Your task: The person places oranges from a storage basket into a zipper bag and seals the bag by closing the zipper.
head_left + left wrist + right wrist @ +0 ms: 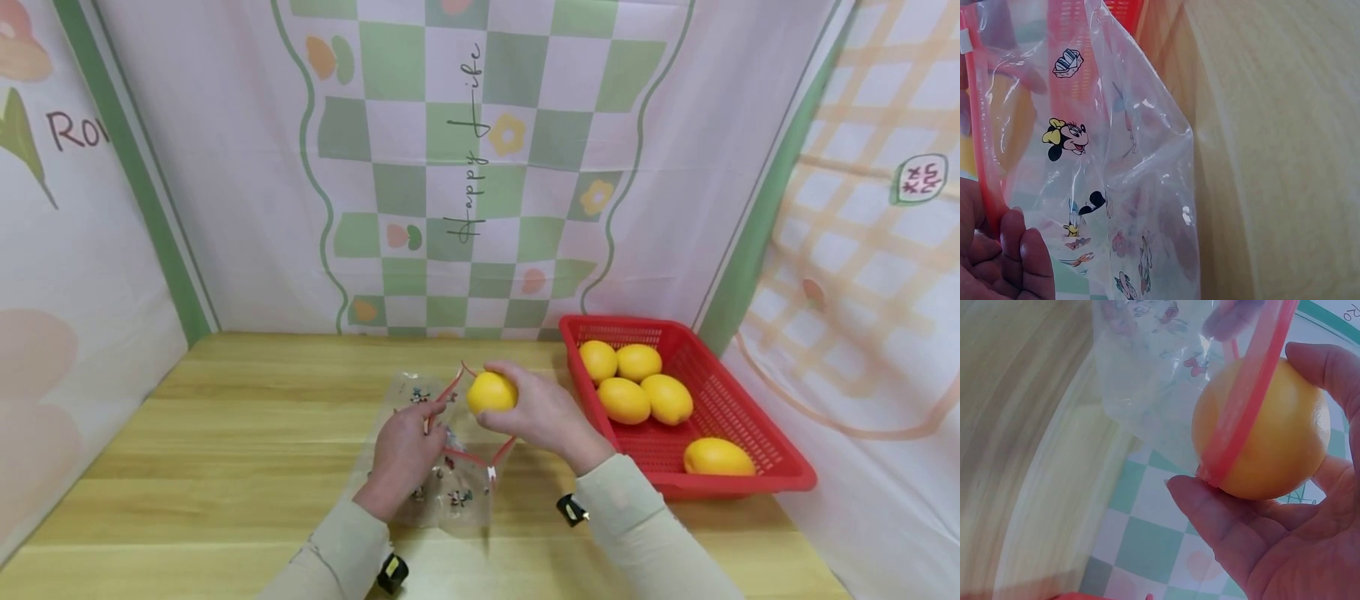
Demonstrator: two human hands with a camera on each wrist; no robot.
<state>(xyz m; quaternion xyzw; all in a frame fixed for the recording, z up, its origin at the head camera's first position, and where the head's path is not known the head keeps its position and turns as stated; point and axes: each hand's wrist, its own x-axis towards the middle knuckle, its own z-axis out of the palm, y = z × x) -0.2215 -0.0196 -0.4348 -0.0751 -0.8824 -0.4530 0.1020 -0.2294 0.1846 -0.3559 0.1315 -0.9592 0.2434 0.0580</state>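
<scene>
While the left hand (408, 447) pinches the red edge (1252, 394) of the clear bag (465, 502), and the right hand (538, 410) curls round a lemon (491, 392) at the opening, it seems best to pull the edge wide and slip the lemon in gently.

We look into a cloth-walled booth (240, 208), though we cannot tell whether a home or a studio holds it: a wood-grain table (187, 450) stands between patterned side cloths (847, 250), before a green-checked back cloth (495, 167) lettered "Happy Life"
</scene>
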